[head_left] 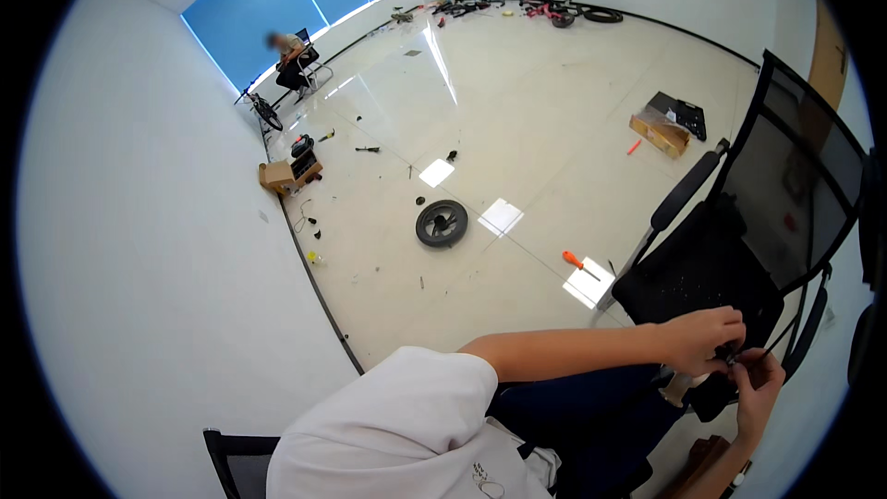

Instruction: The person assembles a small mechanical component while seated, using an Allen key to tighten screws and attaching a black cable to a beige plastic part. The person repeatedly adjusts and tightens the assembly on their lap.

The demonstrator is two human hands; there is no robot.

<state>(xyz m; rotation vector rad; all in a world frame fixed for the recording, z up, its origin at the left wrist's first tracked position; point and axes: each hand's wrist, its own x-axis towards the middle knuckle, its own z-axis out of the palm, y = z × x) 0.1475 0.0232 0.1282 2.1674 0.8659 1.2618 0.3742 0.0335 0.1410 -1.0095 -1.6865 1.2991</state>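
At the lower right, in front of a black mesh chair (702, 263), my two hands meet at a small dark metal part (728, 355). My left hand (695, 339) reaches across from the left, its fingers curled down over the part. From below comes my right hand (759, 390), its thumb and fingertips pinched at the part's other side. A thin dark rod or cable slants up to the right beside the right fingers. The part's exact kind is too small and too covered to make out.
On the tiled floor lie an orange-handled screwdriver (580, 263) and a small black wheel (442, 224). Farther off are an open tool case (679, 115) by a cardboard box (658, 137), and another box (277, 176) along the left wall. A person (294, 60) sits near the blue blinds.
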